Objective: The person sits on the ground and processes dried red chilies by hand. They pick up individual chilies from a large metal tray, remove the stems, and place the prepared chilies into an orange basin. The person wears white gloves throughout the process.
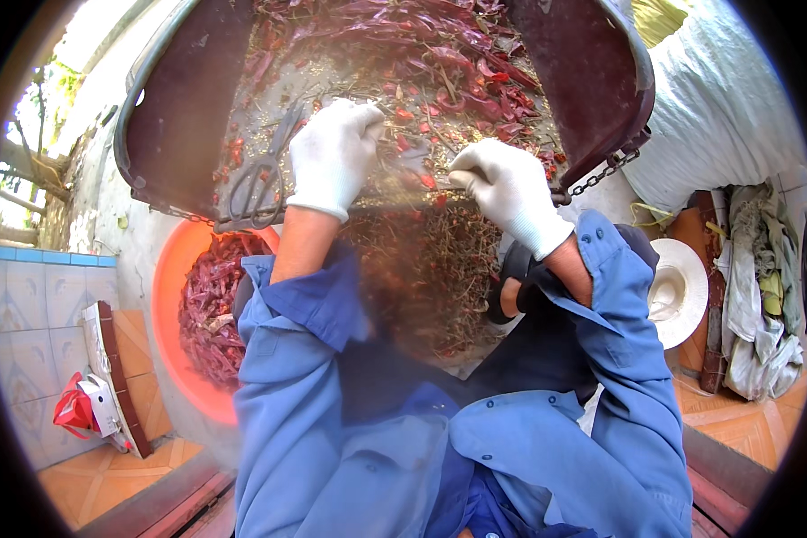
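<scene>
Both hands wear white knitted gloves over a metal cart bed (403, 158) strewn with seeds, stems and bits of dried red chili pepper. My left hand (336, 155) is curled, its fingertips turned away from view, so whether it holds anything is hidden. Just left of it lies a pair of dark metal scissors (265, 176), handles towards me. My right hand (504, 185) hovers near the bed's front edge, fingers bent towards the thumb; nothing shows clearly between them. Beyond both hands spreads a heap of dried red chili peppers (437, 47).
An orange basin (168, 296) of dried peppers stands at lower left. Stems and scraps (437, 282) cover the ground between my legs. Chains (605, 171) hang at the bed's corners. To the right are a large white sack (719, 114) and a straw hat (682, 292).
</scene>
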{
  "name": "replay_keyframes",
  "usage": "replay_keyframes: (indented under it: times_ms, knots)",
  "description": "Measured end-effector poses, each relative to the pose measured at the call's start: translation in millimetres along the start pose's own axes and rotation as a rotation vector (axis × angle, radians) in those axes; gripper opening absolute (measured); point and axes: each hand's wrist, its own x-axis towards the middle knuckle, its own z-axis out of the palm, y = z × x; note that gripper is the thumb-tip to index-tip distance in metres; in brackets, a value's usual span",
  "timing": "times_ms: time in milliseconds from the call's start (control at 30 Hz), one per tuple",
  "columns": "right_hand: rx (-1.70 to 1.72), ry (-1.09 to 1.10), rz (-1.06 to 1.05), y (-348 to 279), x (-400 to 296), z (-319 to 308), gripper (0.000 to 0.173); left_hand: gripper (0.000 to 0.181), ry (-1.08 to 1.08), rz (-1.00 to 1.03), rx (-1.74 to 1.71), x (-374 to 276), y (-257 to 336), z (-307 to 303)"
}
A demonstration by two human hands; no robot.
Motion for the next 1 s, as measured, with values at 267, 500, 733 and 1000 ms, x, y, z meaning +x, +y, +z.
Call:
replay_keyframes:
  times_ms: [267,500,733,1000]
  knots:
    - [0.850,-0.127,0.552,-8.0,12.7,-16.4,0.028,0.029,-0.329,-0.205,-0.878,-13.4,31.8,-12.9]
    - [1.077,-0.135,0.391,-28.8,25.8,-14.9,0.031,0.027,-0.222,-0.445,-1.127,-11.5,40.5,-21.9]
    - [0.336,0.008,0.198,-14.3,52.9,9.4,0.020,0.025,-0.041,-0.755,-1.777,-8.7,-2.2,-32.4]
    - [-0.405,0.000,-0.145,-12.2,67.5,54.1,0.021,0.023,0.015,-0.720,-1.883,-17.9,-24.6,-42.2]
